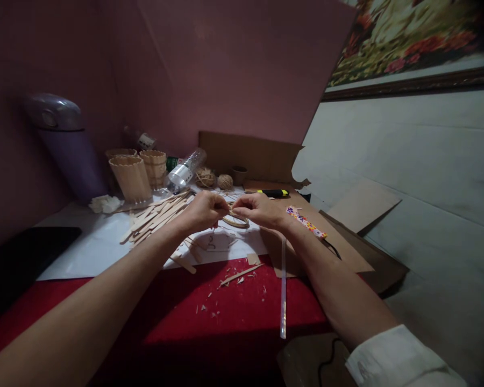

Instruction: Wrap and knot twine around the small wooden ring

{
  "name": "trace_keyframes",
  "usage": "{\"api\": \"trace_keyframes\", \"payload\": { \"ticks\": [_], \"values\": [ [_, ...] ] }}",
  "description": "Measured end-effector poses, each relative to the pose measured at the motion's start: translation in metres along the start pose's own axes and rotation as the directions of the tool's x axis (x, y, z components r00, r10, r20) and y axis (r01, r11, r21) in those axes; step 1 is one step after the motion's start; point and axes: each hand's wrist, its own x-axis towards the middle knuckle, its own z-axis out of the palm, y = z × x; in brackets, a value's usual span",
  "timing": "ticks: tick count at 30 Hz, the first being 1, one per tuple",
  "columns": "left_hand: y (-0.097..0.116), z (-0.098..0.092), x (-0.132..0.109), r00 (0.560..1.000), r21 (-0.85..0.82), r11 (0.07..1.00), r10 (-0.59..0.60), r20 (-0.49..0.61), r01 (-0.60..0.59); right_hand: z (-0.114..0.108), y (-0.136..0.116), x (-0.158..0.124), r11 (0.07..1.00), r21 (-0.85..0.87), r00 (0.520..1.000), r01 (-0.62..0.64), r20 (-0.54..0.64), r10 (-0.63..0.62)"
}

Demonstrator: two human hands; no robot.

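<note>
My left hand (210,209) and my right hand (258,209) meet over the middle of the table, fingertips pinched close together. Whatever is between the fingertips is too small to make out. Just under them shows a thin tan ring-shaped loop (237,223), partly covered by the fingers; I cannot tell whether it is held or lying on the white paper (84,250). Beside my left hand lies a heap of flat wooden craft sticks (157,217). Nearest my right hand are a yellow and black cutter (274,193) and a flower-patterned strip (306,222).
Cups made of sticks (131,180), a clear plastic bottle (187,169) and twine balls (205,177) stand behind. A clear glue stick (283,290) overhangs the red cloth (165,306), which carries wood scraps (242,274). Cardboard (347,252) lies right; a purple flask (70,150) stands left.
</note>
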Motion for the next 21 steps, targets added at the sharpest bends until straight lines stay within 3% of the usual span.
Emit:
{"api": "trace_keyframes", "payload": {
  "ticks": [2, 4, 7, 10, 12, 14, 17, 19, 21],
  "values": [
    [0.0, -0.002, -0.001, 0.997, -0.063, 0.996, -0.067, 0.026, 0.069, -0.003, 0.006, 0.001, 0.992, -0.122, 0.997, 0.04, -0.054, -0.047],
    [0.001, -0.005, -0.002, 0.983, -0.21, 0.965, -0.13, 0.129, 0.156, -0.003, 0.015, 0.002, 0.976, -0.218, 0.985, 0.026, -0.162, -0.062],
    [0.0, -0.009, -0.002, 0.944, -0.486, 0.831, -0.131, 0.303, 0.272, -0.002, 0.022, 0.004, 0.959, -0.276, 0.923, -0.067, -0.383, -0.046],
    [-0.004, -0.01, -0.001, 0.953, -0.63, 0.718, -0.181, 0.244, 0.298, 0.002, 0.013, 0.003, 0.95, -0.292, 0.779, -0.113, -0.619, -0.098],
    [-0.007, -0.008, 0.001, 0.961, -0.656, 0.702, -0.215, 0.175, 0.277, 0.006, 0.001, 0.002, 0.974, -0.225, 0.739, -0.013, -0.658, -0.142],
    [-0.008, -0.007, 0.001, 0.968, -0.666, 0.703, -0.205, 0.148, 0.251, 0.012, -0.01, 0.001, 0.991, -0.105, 0.837, 0.081, -0.533, -0.125],
    [-0.008, -0.006, 0.001, 0.977, -0.685, 0.698, -0.172, 0.124, 0.209, 0.025, -0.017, 0.002, 0.984, 0.176, 0.951, -0.011, -0.301, 0.065],
    [-0.006, -0.006, 0.0, 0.978, -0.682, 0.702, -0.178, 0.109, 0.204, 0.032, -0.014, 0.004, 0.935, 0.345, 0.962, -0.082, -0.216, 0.165],
    [-0.005, -0.006, 0.0, 0.975, -0.674, 0.708, -0.196, 0.1, 0.211, 0.035, -0.009, 0.006, 0.904, 0.417, 0.961, -0.088, -0.204, 0.188]
  ]
}}
